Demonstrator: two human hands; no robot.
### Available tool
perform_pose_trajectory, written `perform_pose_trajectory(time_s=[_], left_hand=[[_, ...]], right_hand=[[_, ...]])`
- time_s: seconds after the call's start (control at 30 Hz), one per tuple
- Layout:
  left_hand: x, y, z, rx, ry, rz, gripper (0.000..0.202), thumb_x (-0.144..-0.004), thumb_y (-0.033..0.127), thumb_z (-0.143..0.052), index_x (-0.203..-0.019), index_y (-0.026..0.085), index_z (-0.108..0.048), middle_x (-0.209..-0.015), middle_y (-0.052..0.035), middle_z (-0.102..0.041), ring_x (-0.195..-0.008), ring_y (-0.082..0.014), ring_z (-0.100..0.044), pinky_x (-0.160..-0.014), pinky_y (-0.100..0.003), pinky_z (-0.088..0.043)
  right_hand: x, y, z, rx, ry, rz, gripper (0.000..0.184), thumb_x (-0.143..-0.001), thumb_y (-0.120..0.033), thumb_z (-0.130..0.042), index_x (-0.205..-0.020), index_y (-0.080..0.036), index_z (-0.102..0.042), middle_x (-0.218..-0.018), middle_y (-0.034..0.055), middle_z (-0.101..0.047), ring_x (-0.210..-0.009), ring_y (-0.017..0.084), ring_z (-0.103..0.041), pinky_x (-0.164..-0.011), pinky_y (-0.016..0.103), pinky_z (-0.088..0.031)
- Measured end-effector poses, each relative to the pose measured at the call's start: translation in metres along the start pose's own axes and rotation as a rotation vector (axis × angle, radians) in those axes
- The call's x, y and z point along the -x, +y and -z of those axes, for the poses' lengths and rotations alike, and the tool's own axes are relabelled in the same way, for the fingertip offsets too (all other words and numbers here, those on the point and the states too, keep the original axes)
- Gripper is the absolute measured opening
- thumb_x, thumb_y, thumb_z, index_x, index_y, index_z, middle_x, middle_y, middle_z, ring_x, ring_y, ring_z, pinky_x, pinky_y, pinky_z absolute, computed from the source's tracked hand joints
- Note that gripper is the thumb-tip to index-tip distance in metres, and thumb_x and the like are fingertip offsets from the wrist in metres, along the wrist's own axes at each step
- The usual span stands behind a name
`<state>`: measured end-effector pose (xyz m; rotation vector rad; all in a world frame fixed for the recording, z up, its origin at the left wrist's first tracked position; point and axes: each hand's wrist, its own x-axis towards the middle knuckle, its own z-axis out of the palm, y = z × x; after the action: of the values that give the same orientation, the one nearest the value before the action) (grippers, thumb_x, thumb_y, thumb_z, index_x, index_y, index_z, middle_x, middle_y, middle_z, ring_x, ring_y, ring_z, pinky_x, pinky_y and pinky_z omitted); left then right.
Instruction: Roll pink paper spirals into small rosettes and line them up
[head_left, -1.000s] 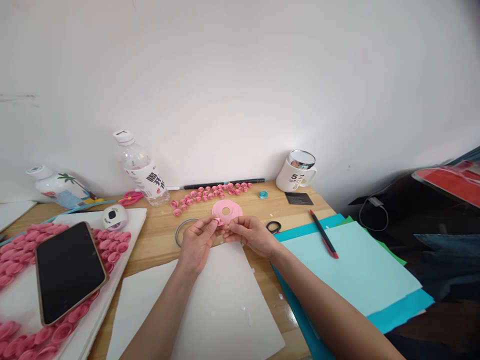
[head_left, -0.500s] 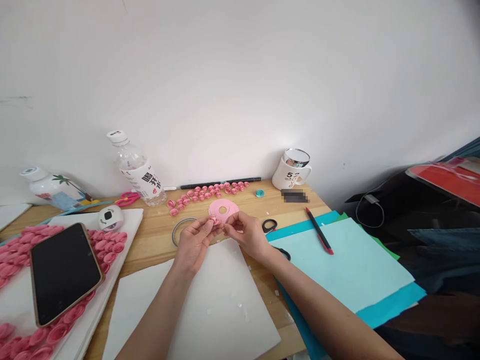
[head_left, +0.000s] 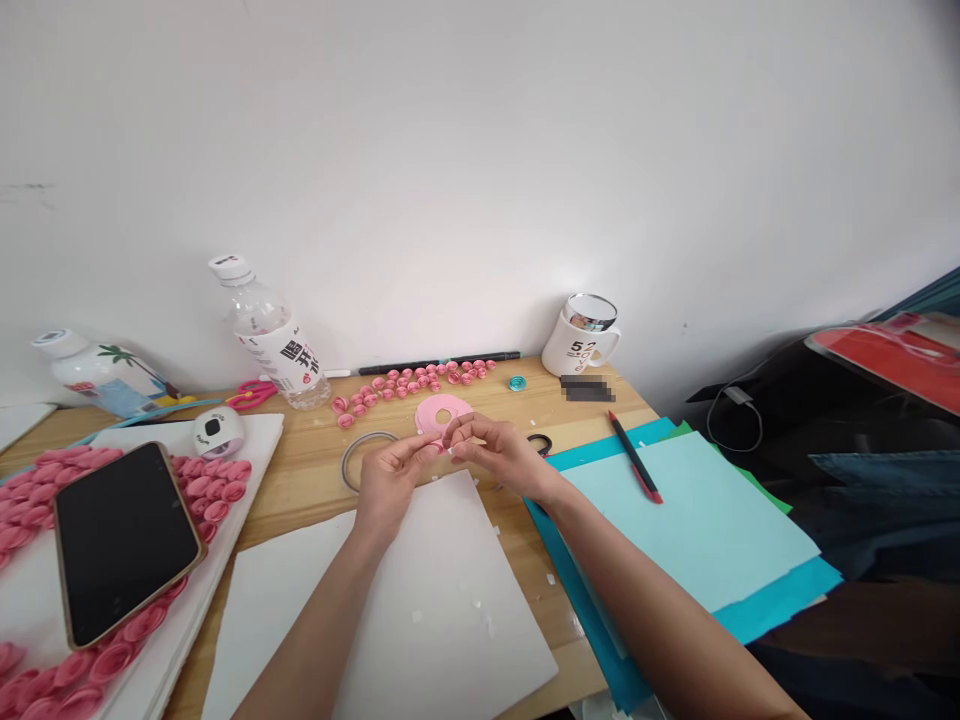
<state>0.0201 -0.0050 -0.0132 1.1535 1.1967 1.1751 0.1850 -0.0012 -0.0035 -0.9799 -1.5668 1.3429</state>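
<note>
My left hand (head_left: pixel 386 485) pinches a small pink paper piece (head_left: pixel 441 447), mostly hidden by the fingers. Close beside it, my right hand (head_left: pixel 501 455) has its thumb and fingertips closed on a tiny white scrap (head_left: pixel 451 451). Both hands are held over the top edge of a white sheet (head_left: pixel 450 570). Just behind the fingers lies a flat pink paper ring (head_left: pixel 431 408). Farther back, several small pink paper rosettes (head_left: pixel 405 382) sit in rows, with one teal paper rosette (head_left: pixel 517 383) to their right.
On the left, a phone (head_left: pixel 127 545) rests on a board with pink rosettes (head_left: pixel 112 660). A bottle (head_left: pixel 281 345) and a mug (head_left: pixel 577 340) stand by the wall. Scissors (head_left: pixel 540 443), a grey ring (head_left: pixel 349 465), and blue paper with a pen (head_left: pixel 637 460) lie around the hands.
My right hand's fingers have shifted and curled, and a white scrap now shows at its fingertips. The pink piece in my left hand is more hidden. The view has moved slightly.
</note>
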Motion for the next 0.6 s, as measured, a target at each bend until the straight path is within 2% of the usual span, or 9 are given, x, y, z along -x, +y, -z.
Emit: perform_pose_trajectory(time_s=[0.2,0.4,0.5,0.6], left_hand=[[0.001,0.001,-0.002,0.141,-0.043,0.080,0.026,-0.057,0.032,-0.074,-0.079,0.019,-0.072,-0.087,-0.0078,-0.071,-0.089,-0.0239,-0.063,-0.083,-0.036,-0.047],[0.002,0.003,-0.002,0.197,-0.047,0.146,0.030,-0.054,0.034,-0.076,-0.078,0.016,-0.072,-0.088,-0.0091,-0.071,-0.092,-0.0258,-0.062,-0.088,-0.039,-0.044],[0.004,0.004,-0.003,0.222,-0.043,0.187,0.031,-0.053,0.033,-0.077,-0.078,0.016,-0.072,-0.088,-0.0090,-0.071,-0.095,-0.0254,-0.060,-0.091,-0.038,-0.041],[0.005,0.005,-0.005,0.269,-0.026,0.222,0.031,-0.053,0.031,-0.077,-0.079,0.015,-0.072,-0.090,-0.0089,-0.070,-0.098,-0.0245,-0.058,-0.093,-0.037,-0.039]], right_hand=[[-0.001,0.014,-0.002,0.019,0.001,-0.019,0.018,-0.075,-0.036,-0.057,-0.076,-0.018,-0.061,-0.099,0.0049,-0.053,-0.084,0.015,-0.055,-0.071,0.030,-0.048],[0.000,0.011,-0.007,0.123,0.058,0.007,0.014,-0.077,-0.030,-0.055,-0.076,-0.018,-0.061,-0.099,0.0053,-0.054,-0.083,0.014,-0.054,-0.067,0.027,-0.048],[0.001,0.008,-0.011,0.218,0.121,0.049,0.011,-0.077,-0.027,-0.055,-0.072,-0.018,-0.060,-0.093,0.0048,-0.057,-0.085,0.015,-0.054,-0.064,0.025,-0.048],[0.002,0.008,-0.016,0.296,0.206,0.149,0.009,-0.076,-0.024,-0.055,-0.069,-0.019,-0.059,-0.087,0.0043,-0.058,-0.084,0.014,-0.055,-0.060,0.023,-0.048]])
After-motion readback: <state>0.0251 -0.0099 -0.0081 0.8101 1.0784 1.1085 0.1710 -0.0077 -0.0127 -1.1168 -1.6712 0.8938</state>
